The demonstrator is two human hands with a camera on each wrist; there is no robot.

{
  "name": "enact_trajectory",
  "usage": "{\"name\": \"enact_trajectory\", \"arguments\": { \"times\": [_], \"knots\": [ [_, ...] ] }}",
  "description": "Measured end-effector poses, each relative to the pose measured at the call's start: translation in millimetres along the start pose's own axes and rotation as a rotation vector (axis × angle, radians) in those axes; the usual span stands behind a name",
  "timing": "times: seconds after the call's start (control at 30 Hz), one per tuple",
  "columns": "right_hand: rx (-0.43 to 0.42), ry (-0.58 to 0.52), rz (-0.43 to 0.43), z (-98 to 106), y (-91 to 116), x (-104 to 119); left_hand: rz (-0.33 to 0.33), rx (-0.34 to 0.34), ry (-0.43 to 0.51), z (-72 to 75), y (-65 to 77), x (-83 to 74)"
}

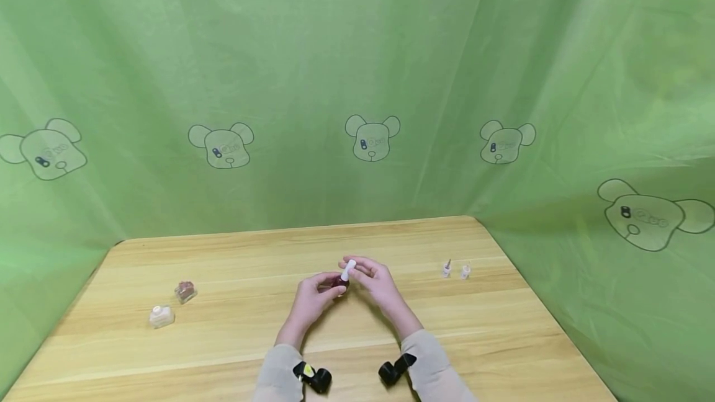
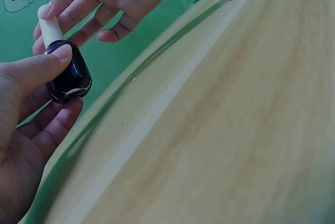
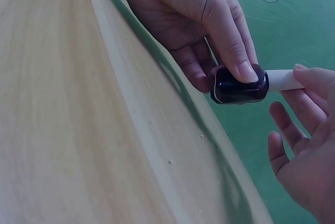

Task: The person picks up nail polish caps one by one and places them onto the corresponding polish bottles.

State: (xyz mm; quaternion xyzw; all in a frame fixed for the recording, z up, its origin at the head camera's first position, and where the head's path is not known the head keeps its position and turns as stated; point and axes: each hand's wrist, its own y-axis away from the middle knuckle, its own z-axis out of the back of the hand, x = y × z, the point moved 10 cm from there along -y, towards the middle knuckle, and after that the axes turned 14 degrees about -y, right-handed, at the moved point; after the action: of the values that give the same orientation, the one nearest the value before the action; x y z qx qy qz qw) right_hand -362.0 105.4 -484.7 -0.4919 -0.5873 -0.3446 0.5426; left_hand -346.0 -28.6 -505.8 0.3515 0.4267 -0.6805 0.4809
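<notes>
A dark red nail polish bottle point(image 2: 77, 72) with a white cap point(image 1: 349, 269) is held between both hands near the middle of the table. My left hand point(image 1: 310, 301) grips the glass body, thumb on one face and fingers behind it. With thumb and fingers my right hand point(image 1: 380, 281) pinches the white cap; its other fingers are loosely bent, as the right wrist view shows. The cap sits against the bottle's neck, and the bottle is tilted. Whether the cap is tight or loose I cannot tell.
Two uncapped-looking bottles, one pinkish brown point(image 1: 185, 291) and one whitish point(image 1: 161, 316), stand at the table's left. Two white caps, one with its dark brush up point(image 1: 447, 269) and another point(image 1: 466, 272), stand at the right. A green curtain point(image 1: 301, 191) encloses the table point(image 1: 251, 352).
</notes>
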Motion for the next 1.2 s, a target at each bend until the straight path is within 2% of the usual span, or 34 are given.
{"name": "enact_trajectory", "arguments": {
  "times": [0.27,0.57,0.8,1.07,1.2],
  "knots": [
    [-0.023,-0.005,-0.003,1,1,2,0.003,-0.003,-0.017,0.9,-0.6,0.9],
    [-0.157,0.003,0.01,7,5,8,0.006,-0.005,-0.017,1.2,-0.4,-0.1],
    [-0.299,0.093,0.036,5,18,34,0.011,-0.002,-0.032,-0.5,0.8,-0.7],
    [-0.311,0.044,0.077,3,20,36,-0.011,-0.024,-0.035,-1.1,0.2,-1.7],
    [-0.318,0.038,0.091,2,20,35,0.003,-0.02,-0.049,-1.4,0.1,0.1]
  ]
}}
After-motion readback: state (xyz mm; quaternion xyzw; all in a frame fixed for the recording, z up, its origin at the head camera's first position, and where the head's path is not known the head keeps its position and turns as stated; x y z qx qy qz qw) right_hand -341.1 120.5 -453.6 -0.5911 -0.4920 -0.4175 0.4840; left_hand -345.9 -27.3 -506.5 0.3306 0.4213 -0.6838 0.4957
